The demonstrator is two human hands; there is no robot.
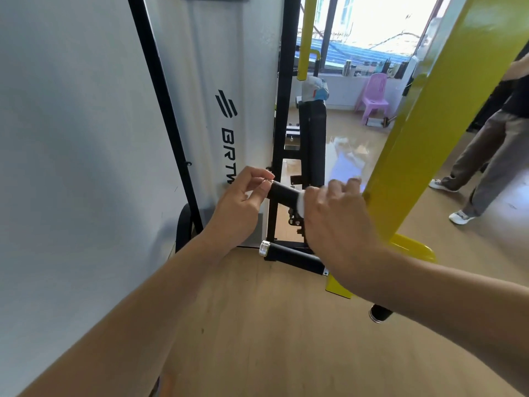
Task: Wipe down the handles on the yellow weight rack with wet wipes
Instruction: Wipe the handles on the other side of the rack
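Note:
A black foam handle (282, 192) sticks out from the yellow weight rack (429, 133) at mid-frame. My left hand (243, 204) pinches its silver-capped free end with thumb and fingers. My right hand (337, 219) wraps the handle's inner part, pressing a white wet wipe (300, 203) around it. Only a small edge of the wipe shows under my fingers. A second black handle (292, 255) with a silver cap lies lower down. The end of a third handle (379, 313) pokes out under my right forearm.
A white machine shroud (223, 96) with black lettering stands at left, with a black frame post (282, 110) beside it. A black padded bench (313, 138) is behind. Another person's legs (486, 161) stand at right on the wooden floor. A pink chair (372, 96) sits by the window.

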